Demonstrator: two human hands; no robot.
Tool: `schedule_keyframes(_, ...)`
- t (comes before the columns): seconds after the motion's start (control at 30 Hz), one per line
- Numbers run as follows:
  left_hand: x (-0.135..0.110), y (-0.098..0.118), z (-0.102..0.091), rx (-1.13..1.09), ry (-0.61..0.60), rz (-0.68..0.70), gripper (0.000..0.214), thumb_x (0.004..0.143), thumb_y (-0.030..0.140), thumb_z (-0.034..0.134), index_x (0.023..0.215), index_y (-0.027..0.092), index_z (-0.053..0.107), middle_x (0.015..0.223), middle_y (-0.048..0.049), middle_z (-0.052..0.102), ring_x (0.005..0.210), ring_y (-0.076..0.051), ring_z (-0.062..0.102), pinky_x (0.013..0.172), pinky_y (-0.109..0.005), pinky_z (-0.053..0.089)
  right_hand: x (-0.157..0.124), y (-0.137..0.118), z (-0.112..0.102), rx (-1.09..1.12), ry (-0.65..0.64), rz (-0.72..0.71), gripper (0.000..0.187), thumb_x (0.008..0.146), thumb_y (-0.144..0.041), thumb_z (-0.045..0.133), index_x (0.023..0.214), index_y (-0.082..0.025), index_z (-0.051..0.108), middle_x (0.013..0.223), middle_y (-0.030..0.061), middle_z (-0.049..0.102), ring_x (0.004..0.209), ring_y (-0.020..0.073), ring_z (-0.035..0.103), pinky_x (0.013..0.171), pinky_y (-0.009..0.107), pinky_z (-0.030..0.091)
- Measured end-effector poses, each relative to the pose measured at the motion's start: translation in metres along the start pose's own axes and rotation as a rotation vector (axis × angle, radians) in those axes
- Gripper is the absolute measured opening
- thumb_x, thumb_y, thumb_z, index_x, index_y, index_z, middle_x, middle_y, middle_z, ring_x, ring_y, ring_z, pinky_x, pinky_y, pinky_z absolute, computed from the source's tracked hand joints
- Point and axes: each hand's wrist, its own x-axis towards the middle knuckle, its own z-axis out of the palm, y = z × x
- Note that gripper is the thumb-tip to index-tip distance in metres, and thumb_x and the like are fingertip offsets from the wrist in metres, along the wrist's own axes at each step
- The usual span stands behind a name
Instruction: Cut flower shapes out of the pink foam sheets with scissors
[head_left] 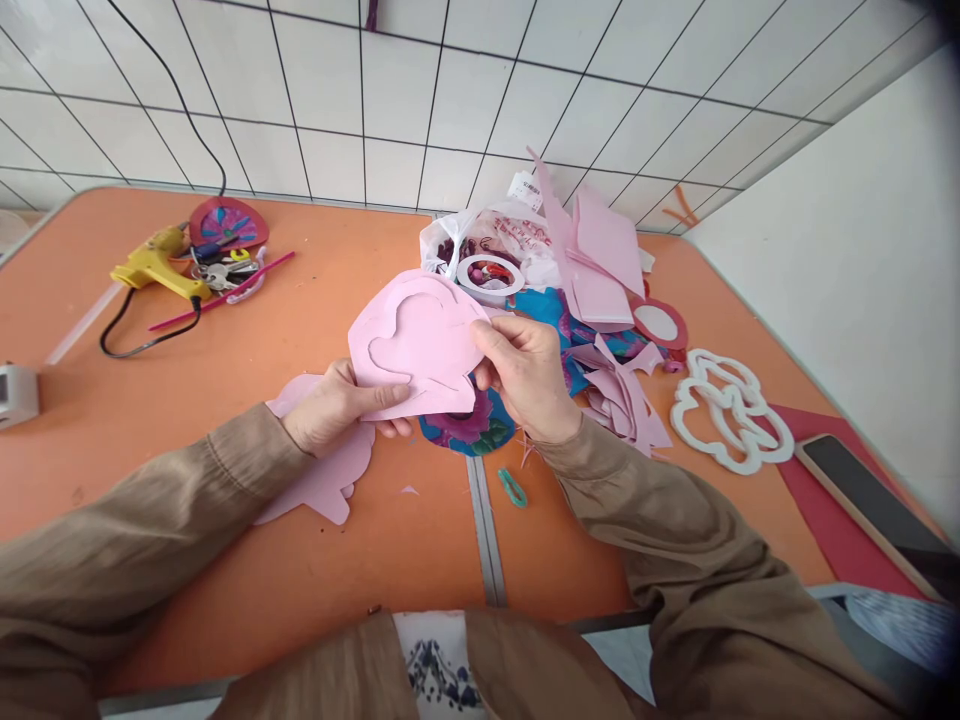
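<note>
Between my two hands I hold up a pink foam or felt sheet (442, 345) with a curved cut-out shape in it. My left hand (349, 402) grips its lower left, thumb on top and fingers underneath. My right hand (525, 370) pinches its right edge between thumb and fingers. Beneath my left wrist lies another pink cut-out piece (326, 480) on the table. Under and behind the held sheet is a blue floral cloth item (487, 425), partly hidden. A small green clip-like loop (512, 488) lies in front of it.
A yellow glue gun (161, 265) with keys and a pink stick lies at the left. Behind my hands sit a plastic bag (517, 240) and folded pink sheets (600, 260). At the right are pink scraps (622, 395), white cloud-shaped outlines (731, 410) and a phone (870, 500).
</note>
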Motion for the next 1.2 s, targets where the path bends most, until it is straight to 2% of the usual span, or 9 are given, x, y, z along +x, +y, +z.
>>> schedule_keyframes(0.2,0.001,0.000,0.001,0.006,0.037,0.004,0.025,0.070,0.038,0.083,0.069,0.014,0.077,0.058,-0.0078,0.073,0.049,-0.015,0.065,0.052,-0.022,0.055,0.000,0.000,0.000,0.029,-0.008,-0.011,0.041,0.086,-0.029,0.061,0.050,-0.019,0.045,0.041,-0.0054,0.045,0.038,0.0058,0.042,0.041,0.021,0.030)
schedule_keyframes(0.37,0.001,-0.001,-0.002,-0.105,-0.018,0.047,0.038,0.068,0.050,0.081,0.074,0.012,0.077,0.060,-0.0110,0.073,0.053,-0.020,0.068,0.052,-0.027,0.055,0.000,0.001,0.000,0.031,-0.018,-0.001,0.040,0.086,-0.029,0.062,0.050,-0.019,0.046,0.039,-0.0056,0.046,0.037,0.0059,0.041,0.040,0.022,0.028)
schedule_keyframes(0.57,0.008,0.001,-0.014,-0.204,0.118,0.155,0.051,0.069,0.058,0.076,0.100,0.017,0.078,0.089,-0.0106,0.078,0.083,-0.030,0.073,0.070,-0.035,0.057,-0.003,-0.002,-0.001,0.013,-0.080,-0.022,0.039,0.088,-0.030,0.061,0.053,-0.018,0.050,0.041,-0.0053,0.049,0.038,0.0060,0.043,0.042,0.021,0.029)
schedule_keyframes(0.67,0.009,0.012,-0.020,-0.123,0.170,0.207,0.049,0.064,0.063,0.076,0.075,0.016,0.075,0.069,-0.0069,0.072,0.064,-0.022,0.067,0.054,-0.029,0.051,-0.005,-0.004,-0.002,-0.021,-0.110,-0.031,0.039,0.089,-0.030,0.060,0.053,-0.018,0.051,0.040,-0.0058,0.049,0.038,0.0059,0.043,0.041,0.021,0.030)
schedule_keyframes(0.73,0.007,0.022,-0.023,-0.057,0.149,0.242,0.047,0.062,0.061,0.079,0.062,0.015,0.068,0.059,-0.0031,0.064,0.053,-0.015,0.059,0.047,-0.025,0.044,-0.006,-0.005,-0.003,-0.045,-0.131,-0.029,0.039,0.089,-0.031,0.060,0.054,-0.018,0.050,0.040,-0.0060,0.049,0.037,0.0057,0.043,0.041,0.020,0.030)
schedule_keyframes(0.8,0.003,0.030,-0.022,0.007,0.124,0.263,0.043,0.063,0.054,0.082,0.062,0.014,0.068,0.055,0.0000,0.059,0.049,-0.010,0.052,0.044,-0.021,0.039,-0.008,-0.007,-0.002,-0.060,-0.165,-0.024,0.040,0.088,-0.033,0.060,0.053,-0.018,0.049,0.040,-0.0059,0.049,0.037,0.0056,0.043,0.040,0.020,0.030)
schedule_keyframes(0.9,-0.004,0.038,-0.016,0.089,0.116,0.244,0.039,0.065,0.048,0.084,0.080,0.013,0.075,0.067,-0.0020,0.067,0.058,-0.012,0.059,0.051,-0.021,0.044,-0.011,-0.010,-0.001,-0.074,-0.229,-0.006,0.040,0.087,-0.034,0.060,0.053,-0.018,0.047,0.040,-0.0062,0.047,0.036,0.0055,0.043,0.038,0.019,0.030)
schedule_keyframes(1.1,-0.010,0.042,-0.005,0.135,0.113,0.152,0.034,0.067,0.043,0.084,0.066,0.011,0.071,0.054,-0.0012,0.062,0.044,-0.010,0.052,0.039,-0.020,0.037,-0.016,-0.019,0.003,-0.131,-0.288,0.002,0.038,0.084,-0.031,0.058,0.050,-0.020,0.044,0.038,-0.0063,0.044,0.035,0.0061,0.043,0.037,0.020,0.029)
schedule_keyframes(1.2,-0.010,0.042,-0.005,0.108,0.095,0.132,0.031,0.070,0.040,0.082,0.065,0.011,0.073,0.055,-0.0020,0.064,0.043,-0.009,0.053,0.038,-0.018,0.039,-0.017,-0.020,0.003,-0.150,-0.307,-0.002,0.038,0.084,-0.030,0.058,0.050,-0.020,0.045,0.038,-0.0058,0.045,0.035,0.0061,0.042,0.038,0.020,0.029)
